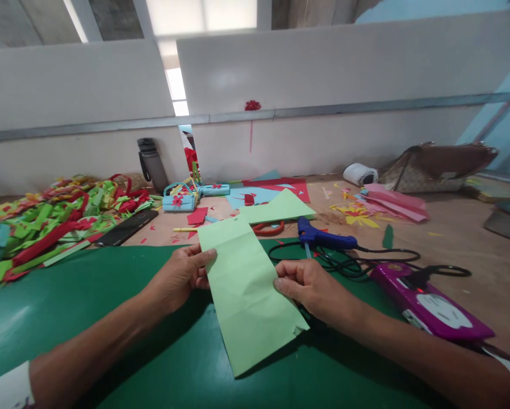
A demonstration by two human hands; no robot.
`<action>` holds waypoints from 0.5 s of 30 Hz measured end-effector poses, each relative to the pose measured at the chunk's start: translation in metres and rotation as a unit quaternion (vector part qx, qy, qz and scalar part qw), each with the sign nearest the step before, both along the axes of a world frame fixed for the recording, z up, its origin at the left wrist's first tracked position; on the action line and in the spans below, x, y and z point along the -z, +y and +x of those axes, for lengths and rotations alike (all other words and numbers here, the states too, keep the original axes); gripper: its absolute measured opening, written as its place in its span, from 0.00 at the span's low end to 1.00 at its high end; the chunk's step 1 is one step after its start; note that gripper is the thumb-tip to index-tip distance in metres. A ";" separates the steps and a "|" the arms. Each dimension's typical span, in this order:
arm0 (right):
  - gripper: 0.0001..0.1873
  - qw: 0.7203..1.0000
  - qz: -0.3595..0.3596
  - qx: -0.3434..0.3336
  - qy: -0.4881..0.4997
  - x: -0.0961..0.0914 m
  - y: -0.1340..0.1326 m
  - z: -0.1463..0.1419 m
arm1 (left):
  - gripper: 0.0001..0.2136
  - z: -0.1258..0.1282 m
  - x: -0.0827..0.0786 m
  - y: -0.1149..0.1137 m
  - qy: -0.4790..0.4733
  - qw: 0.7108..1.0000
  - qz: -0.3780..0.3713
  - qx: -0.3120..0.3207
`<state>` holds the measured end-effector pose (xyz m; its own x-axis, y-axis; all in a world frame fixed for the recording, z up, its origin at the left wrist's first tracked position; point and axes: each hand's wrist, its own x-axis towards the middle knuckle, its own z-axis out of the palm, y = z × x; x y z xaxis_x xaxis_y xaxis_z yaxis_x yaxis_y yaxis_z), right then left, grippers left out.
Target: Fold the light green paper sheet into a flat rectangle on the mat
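Both hands are holding a creased light green paper sheet (pixel 246 292) above a dark green mat (pixel 110 307). The left hand (pixel 180 275) is pinching the sheet's left edge, thumb lying on top and fingers curled beneath. The right hand (pixel 308 289) is gripping the right edge the same way. Just beyond the right fingers a blue glue gun (pixel 321 237) is lying with its black cord (pixel 366 258), beside a purple power strip (pixel 429 301). Well beyond the left fingers a heap of paper strips (pixel 46 224) is sprawling.
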<state>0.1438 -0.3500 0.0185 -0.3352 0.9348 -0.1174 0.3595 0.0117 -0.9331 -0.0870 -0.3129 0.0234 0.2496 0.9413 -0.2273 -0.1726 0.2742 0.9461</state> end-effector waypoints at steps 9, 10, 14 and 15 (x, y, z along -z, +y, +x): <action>0.22 0.998 0.039 0.044 -0.022 -0.002 0.007 0.004 | 0.11 -0.017 0.002 0.002 0.170 0.984 0.038 -0.027; 0.23 0.998 0.044 0.044 -0.030 -0.002 0.007 0.003 | 0.11 -0.018 0.001 0.001 0.212 0.975 0.056 -0.028; 0.26 0.994 0.075 0.048 -0.065 -0.002 0.007 0.001 | 0.27 -0.023 -0.003 0.000 0.372 0.910 0.169 -0.072; 0.26 0.993 0.078 0.050 -0.066 -0.002 0.008 0.000 | 0.32 -0.024 -0.004 -0.001 0.411 0.876 0.233 -0.103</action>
<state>0.1441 -0.3423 0.0202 -0.2302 0.9731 -0.0057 0.4856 0.1098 -0.8673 -0.1107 -0.3137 0.0270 -0.0034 0.9856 0.1689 0.6179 -0.1307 0.7753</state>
